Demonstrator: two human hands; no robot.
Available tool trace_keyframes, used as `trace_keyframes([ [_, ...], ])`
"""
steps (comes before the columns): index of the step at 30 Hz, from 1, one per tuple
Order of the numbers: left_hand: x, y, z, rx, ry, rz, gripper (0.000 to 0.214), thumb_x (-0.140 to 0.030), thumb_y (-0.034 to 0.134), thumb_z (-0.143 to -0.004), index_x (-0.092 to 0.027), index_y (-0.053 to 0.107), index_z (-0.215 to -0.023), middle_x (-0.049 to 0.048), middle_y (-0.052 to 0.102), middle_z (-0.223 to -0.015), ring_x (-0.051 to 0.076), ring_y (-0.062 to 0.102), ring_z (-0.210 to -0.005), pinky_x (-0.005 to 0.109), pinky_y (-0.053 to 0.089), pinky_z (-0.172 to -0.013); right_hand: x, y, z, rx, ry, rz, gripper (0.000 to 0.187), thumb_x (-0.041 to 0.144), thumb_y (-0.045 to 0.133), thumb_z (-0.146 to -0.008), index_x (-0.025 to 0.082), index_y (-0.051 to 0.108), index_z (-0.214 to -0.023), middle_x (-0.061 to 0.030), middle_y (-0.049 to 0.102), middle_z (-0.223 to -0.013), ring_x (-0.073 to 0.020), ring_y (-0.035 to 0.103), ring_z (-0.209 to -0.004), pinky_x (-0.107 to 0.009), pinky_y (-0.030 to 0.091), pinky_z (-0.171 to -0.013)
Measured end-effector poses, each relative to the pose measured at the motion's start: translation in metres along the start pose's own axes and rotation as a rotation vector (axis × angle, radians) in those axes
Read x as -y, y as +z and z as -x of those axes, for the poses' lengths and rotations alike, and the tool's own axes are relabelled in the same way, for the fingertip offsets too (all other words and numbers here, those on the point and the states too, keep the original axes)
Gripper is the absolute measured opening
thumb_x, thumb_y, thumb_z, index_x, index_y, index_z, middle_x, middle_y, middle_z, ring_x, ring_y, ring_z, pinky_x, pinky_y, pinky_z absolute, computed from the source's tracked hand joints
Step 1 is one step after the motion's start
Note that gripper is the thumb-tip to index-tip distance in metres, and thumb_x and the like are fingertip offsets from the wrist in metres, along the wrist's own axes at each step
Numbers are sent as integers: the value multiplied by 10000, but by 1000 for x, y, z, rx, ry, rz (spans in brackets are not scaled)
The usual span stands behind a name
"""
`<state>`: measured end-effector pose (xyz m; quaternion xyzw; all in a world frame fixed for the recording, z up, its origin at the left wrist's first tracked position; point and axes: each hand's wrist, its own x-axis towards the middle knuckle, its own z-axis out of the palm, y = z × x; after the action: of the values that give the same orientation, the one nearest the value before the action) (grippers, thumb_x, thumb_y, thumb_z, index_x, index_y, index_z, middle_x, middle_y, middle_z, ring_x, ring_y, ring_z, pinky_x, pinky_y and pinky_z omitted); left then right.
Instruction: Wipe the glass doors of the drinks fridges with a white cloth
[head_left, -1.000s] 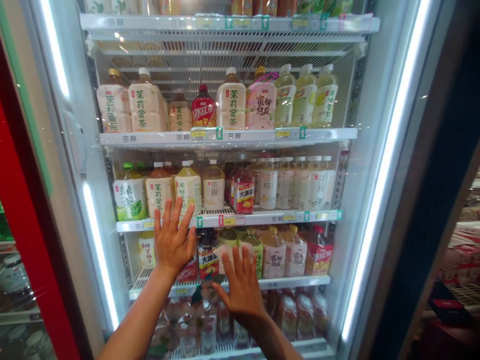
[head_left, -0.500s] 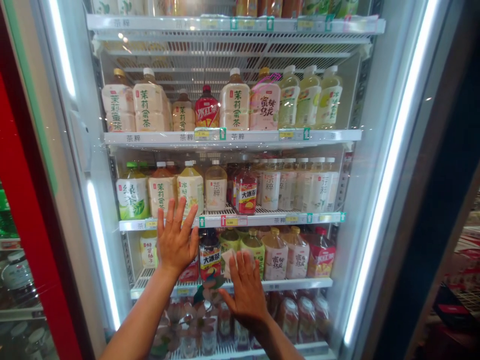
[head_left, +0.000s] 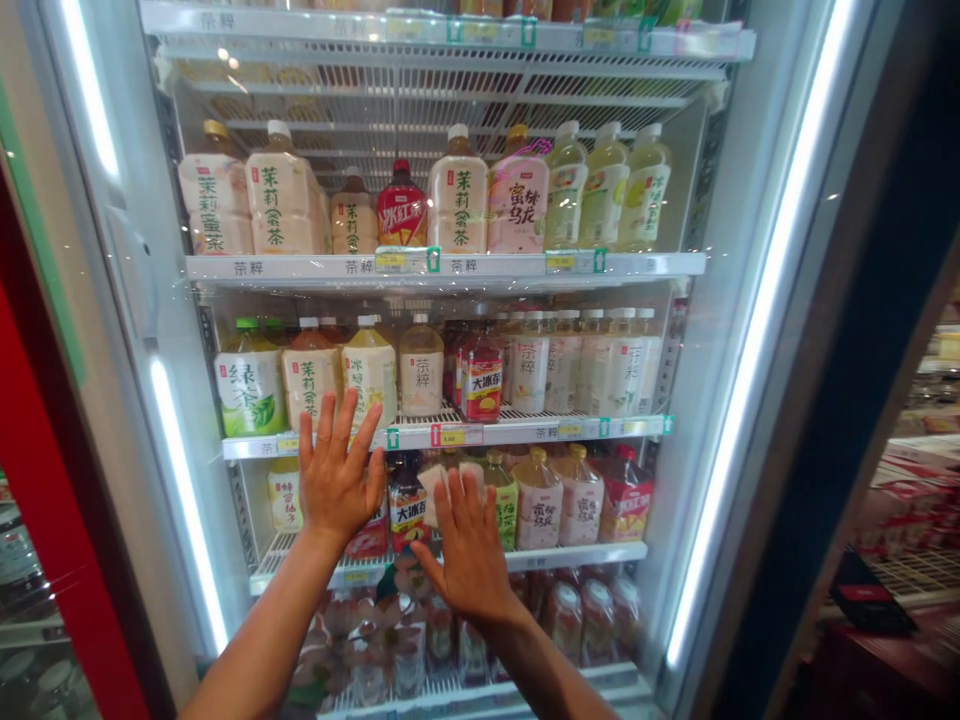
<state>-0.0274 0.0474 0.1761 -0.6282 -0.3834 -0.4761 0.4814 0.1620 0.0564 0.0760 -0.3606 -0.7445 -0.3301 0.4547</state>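
Observation:
Both hands are pressed against the glass door [head_left: 697, 330] of a drinks fridge. My left hand [head_left: 336, 478] lies flat on the glass with its fingers spread, over the second-lowest shelf. My right hand [head_left: 466, 548] presses a white cloth [head_left: 448, 480] against the glass, fingers stretched out over it; the cloth shows above the fingertips. Behind the glass near the hands stand a dark iced-tea bottle [head_left: 406, 508] and pale tea bottles [head_left: 538, 500].
Shelves [head_left: 450, 266] of bottled teas fill the fridge, lit by vertical light strips [head_left: 739, 390] at both sides. A red frame [head_left: 52, 500] of another fridge stands to the left. Dark shelving with goods [head_left: 922, 470] is at the right.
My right hand has slid the cloth a little up and left on the glass. My left hand stays flat in about the same spot. The view has shifted slightly.

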Motion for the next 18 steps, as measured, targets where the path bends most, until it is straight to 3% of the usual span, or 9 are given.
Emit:
trace_keyframes([
  [4, 0, 0, 1, 2, -8, -2, 715, -231, 590, -934, -273, 323, -1596, 37, 250, -1691, 273, 189, -1589, 517, 130, -1308, -9, -19, -87, -64, 25, -30, 871, 530, 391, -1047, 111, -92, -1638, -126, -17, -1725, -292, -53, -1602, -607, 125, -1289],
  [6, 0, 0, 1, 5, -10, -1, 720, -232, 593, -933, -280, 320, -1597, 35, 252, -1690, 272, 190, -1588, 517, 135, -1308, -11, -24, -105, -78, 46, -42, 864, 525, 382, -1051, 119, -107, -1636, -122, -25, -1727, -289, -59, -1601, -610, 123, -1290],
  [8, 1, 0, 1, 0, -9, -1, 723, -230, 592, -931, -283, 319, -1597, 32, 252, -1690, 272, 191, -1587, 519, 136, -1308, -10, -22, -84, -57, 59, -40, 862, 509, 405, -1047, 117, -82, -1641, -124, -24, -1726, -295, -49, -1602, -610, 121, -1291],
  [11, 1, 0, 1, -3, 0, 3, 725, -223, 593, -927, -273, 321, -1597, 35, 245, -1694, 277, 192, -1587, 521, 132, -1309, -7, -10, -16, -15, 24, -5, 834, 456, 434, -1043, 93, -12, -1647, -125, -33, -1723, -303, -40, -1603, -597, 111, -1296],
  [13, 1, 0, 1, 1, 2, 9, 724, -219, 594, -926, -266, 324, -1596, 37, 244, -1694, 277, 189, -1588, 520, 127, -1310, -7, -5, 8, 7, -18, 15, 821, 428, 442, -1039, 83, 12, -1646, -122, -22, -1723, -304, -40, -1603, -591, 110, -1297],
  [15, 1, 0, 1, 2, 2, 12, 722, -219, 594, -927, -265, 325, -1596, 38, 246, -1694, 273, 186, -1589, 517, 122, -1312, -10, -6, -5, 14, -34, 11, 845, 444, 455, -1032, 90, -6, -1647, -124, 12, -1725, -306, -39, -1603, -603, 118, -1293],
  [18, 0, 0, 1, 2, -1, 11, 715, -222, 593, -930, -266, 329, -1594, 38, 248, -1693, 271, 186, -1590, 515, 123, -1311, -15, -16, -68, -22, 4, -31, 894, 511, 441, -1032, 121, -83, -1642, -129, 34, -1725, -299, -40, -1603, -632, 131, -1282],
])
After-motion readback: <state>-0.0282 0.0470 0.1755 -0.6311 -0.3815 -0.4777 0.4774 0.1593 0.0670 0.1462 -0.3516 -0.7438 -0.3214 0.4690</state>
